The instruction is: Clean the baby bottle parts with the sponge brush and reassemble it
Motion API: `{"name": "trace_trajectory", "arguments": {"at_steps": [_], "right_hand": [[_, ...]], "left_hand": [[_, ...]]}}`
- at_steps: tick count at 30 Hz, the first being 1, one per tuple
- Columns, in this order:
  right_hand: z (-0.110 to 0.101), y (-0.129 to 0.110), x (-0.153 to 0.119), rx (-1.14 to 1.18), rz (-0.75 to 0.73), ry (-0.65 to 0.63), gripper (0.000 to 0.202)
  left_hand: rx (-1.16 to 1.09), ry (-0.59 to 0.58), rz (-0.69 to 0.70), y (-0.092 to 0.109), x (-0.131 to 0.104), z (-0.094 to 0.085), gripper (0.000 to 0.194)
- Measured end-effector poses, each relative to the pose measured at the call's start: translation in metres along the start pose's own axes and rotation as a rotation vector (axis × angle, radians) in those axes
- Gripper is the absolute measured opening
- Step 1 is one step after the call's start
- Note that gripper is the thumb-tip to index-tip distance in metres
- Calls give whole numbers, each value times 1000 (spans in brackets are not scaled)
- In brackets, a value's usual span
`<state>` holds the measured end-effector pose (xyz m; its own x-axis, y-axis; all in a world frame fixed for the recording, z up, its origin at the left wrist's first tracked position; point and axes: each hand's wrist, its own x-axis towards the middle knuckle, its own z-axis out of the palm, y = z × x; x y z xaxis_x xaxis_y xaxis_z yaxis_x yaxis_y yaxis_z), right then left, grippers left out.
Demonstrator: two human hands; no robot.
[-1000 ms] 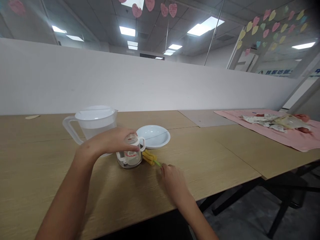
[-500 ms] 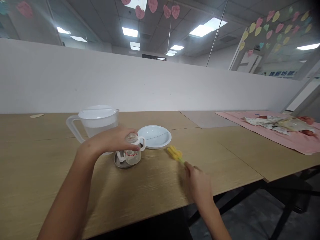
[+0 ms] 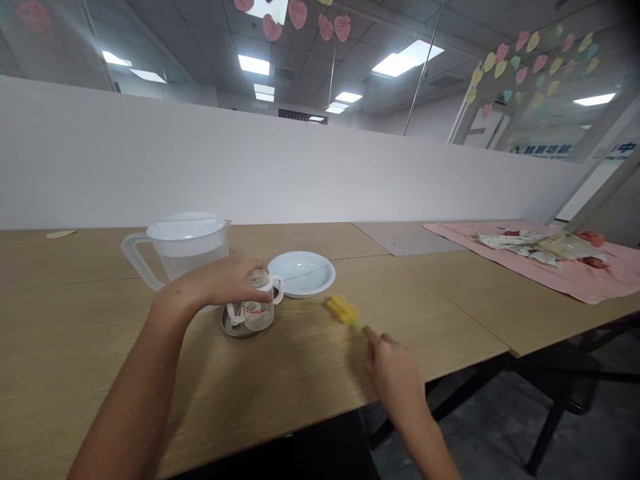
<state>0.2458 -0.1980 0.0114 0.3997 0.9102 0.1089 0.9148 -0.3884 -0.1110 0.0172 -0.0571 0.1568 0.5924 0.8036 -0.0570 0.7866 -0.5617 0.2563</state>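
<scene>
Yellow and slightly blurred, the head of a sponge brush (image 3: pixel 343 309) was shown by the head view in front of and to the right of a shallow white bowl (image 3: pixel 303 270), its green handle pinched between the thumb and fingers of the right hand (image 3: pixel 395 367); whether the sponge was touching the surface (image 3: pixel 280 400) could not be told. By the left hand (image 3: pixel 235 277), a clear jar (image 3: pixel 259 317) with white handles and red lettering was gripped around its upper part, the far fingers being hidden behind it. The step in hand was judged to be the steadying of the jar while the brush was held apart from it. For any further use of the brush inside the jar, the mouth would have to be left uncovered and the sponge lined up with it, since the opening looked narrow for that head. A grey round dish (image 3: pixel 231 330) was partly covered by the jar, and a lidded pitcher (image 3: pixel 193 257) was placed close behind the left wrist, where it could be knocked. Less in the way, a pink cloth (image 3: pixel 570 287) bearing papers was spread well apart at the far right.
</scene>
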Motion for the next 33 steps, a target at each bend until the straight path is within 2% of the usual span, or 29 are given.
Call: {"name": "trace_trajectory", "arguments": {"at_steps": [3,5,7,10,12,14,16,18,20,22,25,27,30,33], "right_hand": [[5,-23,-32,130,-275,-124,43],[12,-21,-37,167,-333,-155,44],[18,0,-23,148,-237,-129,39],[19,41,11,33,46,-18,38],[12,53,18,19,87,34,40],[4,50,8,155,-59,6,40],[-3,42,-11,388,-360,-155,39],[-6,41,-21,563,-537,-315,36],[-1,54,-14,635,-467,-322,32],[7,79,9,640,-353,-241,34],[20,121,51,684,-300,-154,39],[24,141,75,681,-200,-20,43],[25,154,106,485,13,153,44],[22,152,131,317,17,120,43]], "left_hand": [[16,-5,21,0,1,1,55],[19,-17,21,1,1,2,54],[18,-25,11,2,0,1,54],[16,-6,-6,4,0,0,56],[7,-5,0,5,-1,0,54],[-3,-20,10,7,-1,0,50],[-8,-30,15,9,-1,1,47],[-12,-33,21,10,-1,2,46],[-11,-30,26,10,-1,2,47],[-2,-22,31,10,-1,2,48],[-1,-16,40,9,-1,2,48],[-10,-21,45,9,-1,2,49],[-10,-22,40,9,-1,2,49],[-5,-26,34,10,-1,3,47]]}}
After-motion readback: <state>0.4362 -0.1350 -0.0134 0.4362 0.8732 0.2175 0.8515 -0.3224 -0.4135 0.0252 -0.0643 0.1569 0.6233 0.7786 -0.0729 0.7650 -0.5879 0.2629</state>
